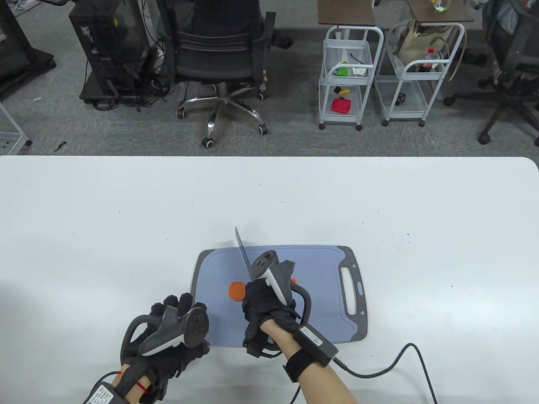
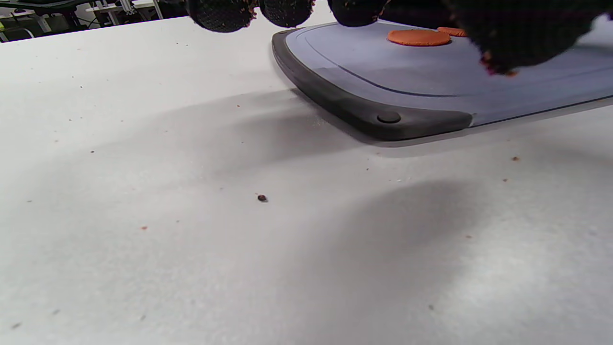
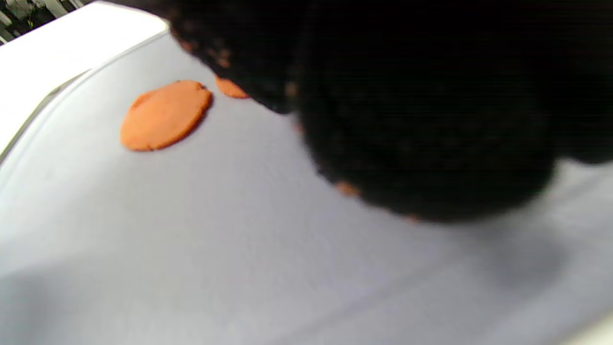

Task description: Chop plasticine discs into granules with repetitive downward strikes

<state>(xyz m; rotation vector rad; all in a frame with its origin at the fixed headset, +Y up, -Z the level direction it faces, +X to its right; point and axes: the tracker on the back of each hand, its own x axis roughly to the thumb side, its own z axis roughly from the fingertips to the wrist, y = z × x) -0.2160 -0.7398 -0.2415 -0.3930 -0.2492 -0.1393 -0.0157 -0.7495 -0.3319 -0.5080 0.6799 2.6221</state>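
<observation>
A blue-grey cutting board lies on the white table. An orange plasticine disc sits on it left of my right hand; it also shows in the left wrist view and the right wrist view. A second orange disc is mostly hidden behind the hand. My right hand grips a knife whose blade points up and away over the board. My left hand hovers at the board's near left corner, fingers spread and holding nothing.
The board's handle slot is at its right end. A black cable runs from my right wrist across the table. Small crumbs dot the tabletop. Chairs and carts stand beyond the far table edge.
</observation>
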